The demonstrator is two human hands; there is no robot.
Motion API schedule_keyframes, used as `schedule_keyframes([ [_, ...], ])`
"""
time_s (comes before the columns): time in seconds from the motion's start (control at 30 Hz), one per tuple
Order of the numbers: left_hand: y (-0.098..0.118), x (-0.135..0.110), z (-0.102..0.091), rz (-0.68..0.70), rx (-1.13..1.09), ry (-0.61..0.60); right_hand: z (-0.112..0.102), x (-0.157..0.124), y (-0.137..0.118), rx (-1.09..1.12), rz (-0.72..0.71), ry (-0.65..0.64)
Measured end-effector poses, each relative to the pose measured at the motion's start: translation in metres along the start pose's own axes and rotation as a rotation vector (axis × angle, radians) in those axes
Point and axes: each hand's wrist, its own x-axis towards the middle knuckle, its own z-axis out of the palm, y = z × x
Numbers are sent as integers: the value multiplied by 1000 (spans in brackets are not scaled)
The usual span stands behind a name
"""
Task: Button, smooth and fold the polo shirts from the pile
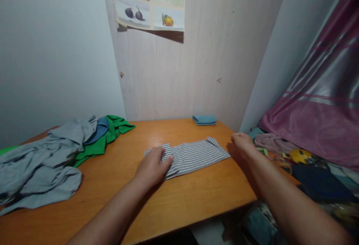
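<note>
A grey-and-white striped garment [196,157] lies on the wooden table in a long flattened strip. Its left end is folded over, and a small corner is turned up at the far right edge. My left hand [153,164] rests on that folded left end, thumb and fingers apart, pressing on the fabric. Just past the garment's right end, my right hand [241,142] hovers near the table's right edge with its fingers curled in. No cloth shows in the right hand, and it looks apart from the garment.
A folded blue cloth [204,120] sits at the back of the table [179,207]. Heaped at the left are a grey garment [42,162] and a green one [108,140]. Beyond the right edge are a pink curtain [308,99], a yellow object [300,156] and dark cloth [322,181].
</note>
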Motion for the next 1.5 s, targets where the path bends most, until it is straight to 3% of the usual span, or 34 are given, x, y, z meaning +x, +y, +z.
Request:
schedule_keyframes([
  [0.13, 6, -12, 6, 74, 101, -63, 6, -7, 5, 28, -42, -16],
  [0.23, 6, -20, 11, 144, 228, -64, 30, -20, -2, 81, -90, -131],
  [0.33, 2, -23, 13, 130, 248, -52, 63, -44, -16, 164, -99, -319],
  [0.47, -7, -19, 10, 28, 114, -9, 107, -87, -44, 293, -3, -563],
  [0.53, -11, -18, 7, 0, 19, 20, 126, -108, -62, 409, 190, -693],
  [0.63, -13, -20, 0, -35, -180, 86, 149, -136, -92, 614, 359, -793],
  [0.77, -16, -27, -24, -185, -508, 295, 172, -172, -123, 823, 314, -997],
  [0.87, -26, -33, -53, -254, -581, 453, 180, -187, -133, 841, 261, -1133],
  [0.93, -34, -37, -73, -345, -543, 462, 180, -182, -132, 781, 200, -1077],
  [1.07, -49, -41, -101, -498, -381, 438, 169, -139, -110, 538, -21, -714],
  [1.13, -54, -40, -110, -503, -311, 417, 157, -111, -90, 467, -89, -596],
  [1.2, -59, -36, -114, -462, -203, 385, 140, -84, -66, 204, -273, -413],
  [1.27, -66, -33, -117, -386, -23, 299, 120, -63, -40, -63, -367, -306],
  [1.33, -72, -31, -117, -278, 196, 168, 101, -48, -15, -325, -403, -265],
  [1.4, -78, -29, -114, -158, 387, 50, 86, -38, 8, -554, -425, -302],
  [1.5, -86, -24, -110, -6, 587, -15, 74, -32, 32, -815, -350, -386],
])
